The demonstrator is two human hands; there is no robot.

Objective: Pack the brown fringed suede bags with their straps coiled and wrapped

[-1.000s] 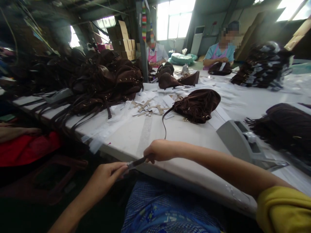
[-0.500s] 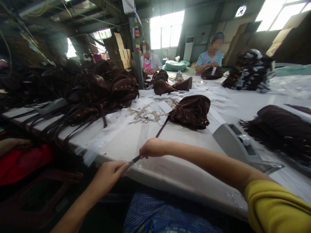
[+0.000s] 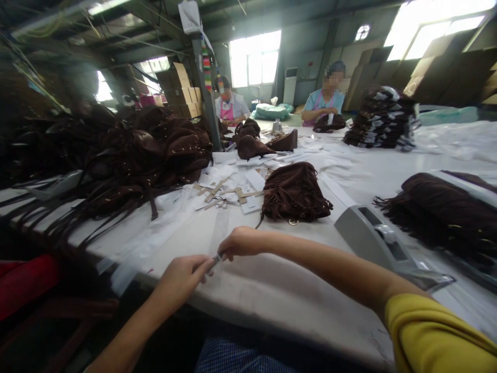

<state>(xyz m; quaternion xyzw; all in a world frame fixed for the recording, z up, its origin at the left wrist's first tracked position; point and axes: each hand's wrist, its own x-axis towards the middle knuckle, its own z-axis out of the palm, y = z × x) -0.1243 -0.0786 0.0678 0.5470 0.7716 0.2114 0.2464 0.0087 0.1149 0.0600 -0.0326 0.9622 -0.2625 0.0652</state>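
Note:
At the near edge of the white table (image 3: 279, 290), my left hand (image 3: 182, 277) and my right hand (image 3: 240, 242) meet, both pinched on the end of a thin dark strap (image 3: 216, 259). That strap runs back toward a brown fringed suede bag (image 3: 295, 192) lying just beyond my right hand. My right forearm crosses the table from a yellow sleeve (image 3: 438, 336).
A grey tape dispenser (image 3: 368, 238) sits to the right, beside a fringed brown pile (image 3: 446, 212). A heap of brown bags (image 3: 155, 150) fills the left, with paper slips (image 3: 229, 189) between. Two people work at the far end, near a stack of bags (image 3: 382, 119).
My hands have closed together, so the stretch of strap between them has shortened. The fringed bag has slid nearer to me and turned. The view has tilted upward.

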